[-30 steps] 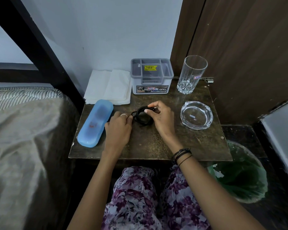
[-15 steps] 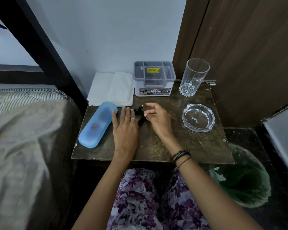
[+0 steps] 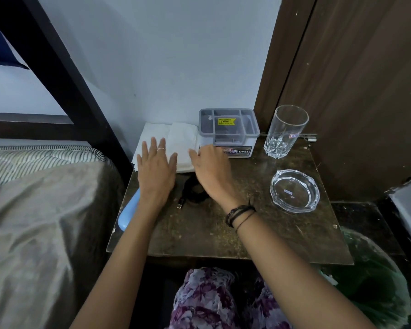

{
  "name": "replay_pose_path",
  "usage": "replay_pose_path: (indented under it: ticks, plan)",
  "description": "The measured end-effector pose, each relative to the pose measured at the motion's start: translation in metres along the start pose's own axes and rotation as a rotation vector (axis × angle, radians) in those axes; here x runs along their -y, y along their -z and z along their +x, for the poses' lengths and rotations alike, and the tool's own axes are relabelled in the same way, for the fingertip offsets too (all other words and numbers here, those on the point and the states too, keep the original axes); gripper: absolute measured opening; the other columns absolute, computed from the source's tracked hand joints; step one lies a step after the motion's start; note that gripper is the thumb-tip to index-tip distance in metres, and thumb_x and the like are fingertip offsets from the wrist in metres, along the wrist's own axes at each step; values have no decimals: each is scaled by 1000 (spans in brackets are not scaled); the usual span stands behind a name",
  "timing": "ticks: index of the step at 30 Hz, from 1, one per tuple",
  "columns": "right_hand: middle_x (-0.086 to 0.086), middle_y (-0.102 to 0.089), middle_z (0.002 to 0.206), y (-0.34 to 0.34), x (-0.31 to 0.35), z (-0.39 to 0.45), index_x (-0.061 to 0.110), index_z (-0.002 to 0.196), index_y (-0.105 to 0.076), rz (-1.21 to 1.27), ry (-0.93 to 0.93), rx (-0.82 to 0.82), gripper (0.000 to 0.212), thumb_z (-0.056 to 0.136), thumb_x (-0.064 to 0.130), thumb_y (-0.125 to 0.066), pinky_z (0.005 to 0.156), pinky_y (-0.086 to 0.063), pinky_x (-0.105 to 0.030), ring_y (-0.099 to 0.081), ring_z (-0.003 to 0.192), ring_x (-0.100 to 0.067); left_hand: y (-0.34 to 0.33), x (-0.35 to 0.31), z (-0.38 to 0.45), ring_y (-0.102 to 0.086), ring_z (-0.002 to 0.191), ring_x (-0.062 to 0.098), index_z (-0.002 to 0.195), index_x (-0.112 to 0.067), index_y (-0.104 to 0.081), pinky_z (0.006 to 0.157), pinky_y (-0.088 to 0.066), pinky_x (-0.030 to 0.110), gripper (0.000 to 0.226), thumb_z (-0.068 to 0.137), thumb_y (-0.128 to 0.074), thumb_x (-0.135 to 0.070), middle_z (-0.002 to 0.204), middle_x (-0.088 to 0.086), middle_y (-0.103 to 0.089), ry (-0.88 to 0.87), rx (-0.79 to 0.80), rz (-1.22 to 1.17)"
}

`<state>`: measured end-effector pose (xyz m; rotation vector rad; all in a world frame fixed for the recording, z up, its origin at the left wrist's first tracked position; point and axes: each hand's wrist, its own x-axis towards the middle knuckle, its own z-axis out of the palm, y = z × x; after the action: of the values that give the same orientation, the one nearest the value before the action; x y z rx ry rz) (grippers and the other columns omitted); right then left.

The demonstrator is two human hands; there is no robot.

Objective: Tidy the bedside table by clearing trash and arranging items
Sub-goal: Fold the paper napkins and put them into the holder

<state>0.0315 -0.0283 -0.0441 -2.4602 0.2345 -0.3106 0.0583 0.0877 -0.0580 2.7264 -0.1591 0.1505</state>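
— Head view first: where are the hands?
— Both over the tabletop (image 3: 223,233), empty. The left hand (image 3: 156,173) is flat with fingers spread, reaching onto the white napkins (image 3: 176,138); the right hand (image 3: 210,168) is loosely open beside the grey organiser box (image 3: 229,129).
— And the black cable (image 3: 191,194)?
— Coiled on the tabletop between the wrists. The blue case (image 3: 128,213) lies partly under the left forearm.
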Motion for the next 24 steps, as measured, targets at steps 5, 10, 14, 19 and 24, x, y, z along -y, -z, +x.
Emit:
replay_pose_path:
  ticks: [5, 10, 14, 19, 24]
  plan:
    - [-18, -67, 102, -19, 19, 19, 0, 92, -63, -175, 6, 91, 31, 99, 21, -41, 67, -38, -33, -61, 98, -33, 2, 13, 34, -2, 142, 44, 148, -21, -15, 115, -10, 52, 57, 97, -37, -35, 155, 25, -4, 283, 190, -62]
    - [-19, -60, 113, -42, 23, 31, -3, 112, -52, -335, 9, 89, 35, 99, 26, -41, 79, -46, -31, -57, 106, -30, -11, 24, 42, -29, 131, 43, 146, -28, -22, 108, -26, 50, 59, 92, -47, -32, 144, 25, -30, 372, 213, -127]
    - [-24, -46, 125, -57, 20, 33, 0, 124, -40, -219, -138, 97, 37, 92, 14, -53, 82, -48, -32, -51, 112, -33, -16, 29, 44, -33, 127, 42, 143, -24, -32, 107, -27, 47, 59, 89, -55, -26, 139, 24, -35, 411, 101, -246]
    - [-20, -39, 127, -63, 21, 31, 4, 129, -38, 97, -263, 58, 44, 87, 0, -51, 83, -46, -37, -53, 105, -39, -19, 28, 39, -42, 124, 35, 138, -16, -40, 102, -35, 37, 55, 86, -56, -8, 138, 19, -37, 304, -33, -348]
    - [-16, -46, 127, -56, 21, 37, 11, 129, -46, 488, -430, 52, 49, 82, 4, -58, 87, -43, -30, -53, 110, -33, -15, 31, 44, -52, 114, 27, 131, -18, -49, 85, -36, 19, 55, 80, -55, 4, 132, 13, -47, 302, -99, -536]
